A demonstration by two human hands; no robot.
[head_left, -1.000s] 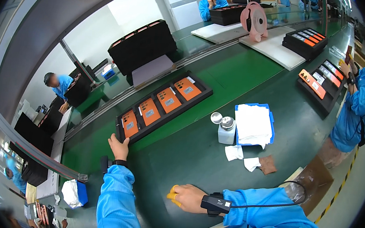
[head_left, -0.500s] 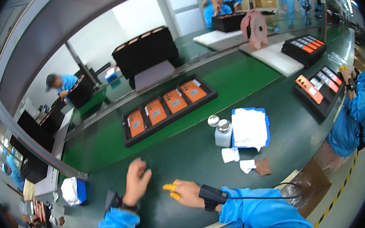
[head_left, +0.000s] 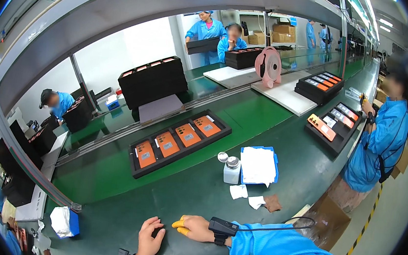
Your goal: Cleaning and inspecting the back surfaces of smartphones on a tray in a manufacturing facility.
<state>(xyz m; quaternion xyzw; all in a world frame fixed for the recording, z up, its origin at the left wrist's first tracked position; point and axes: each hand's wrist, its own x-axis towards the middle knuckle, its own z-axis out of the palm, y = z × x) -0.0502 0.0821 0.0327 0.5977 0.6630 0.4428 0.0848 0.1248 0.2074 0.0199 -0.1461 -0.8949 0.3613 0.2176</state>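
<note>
My left hand (head_left: 150,238) hovers over the green worktop with its fingers loosely bent, thumb apart and nothing in them. Close on its right is my right hand (head_left: 196,228), yellow finger cots on its fingertips, fingers pointing left and also holding nothing. Beyond both hands lies a black foam tray (head_left: 135,174) on the bright green strip, with several orange phone-shaped panels (head_left: 167,143) in its slots. A pump bottle (head_left: 231,172) stands right of the tray, beside a blue bin (head_left: 276,160) of white wipes (head_left: 258,165). Folded white cloths (head_left: 238,192) and a brown cloth (head_left: 272,203) lie in front.
Stacked black trays (head_left: 152,83) stand behind the strip. A pink fan (head_left: 268,67) sits on a white board at the far right. Another tray (head_left: 332,145) lies near a co-worker (head_left: 385,130) on the right. A blue box of wipes (head_left: 74,224) is at left; a cardboard box (head_left: 325,218) lies beyond the table edge.
My view has tilted, so the bench sits differently in the picture. My left hand has come lower and nearer my right hand. A person at the back now shows upright, holding a black tray.
</note>
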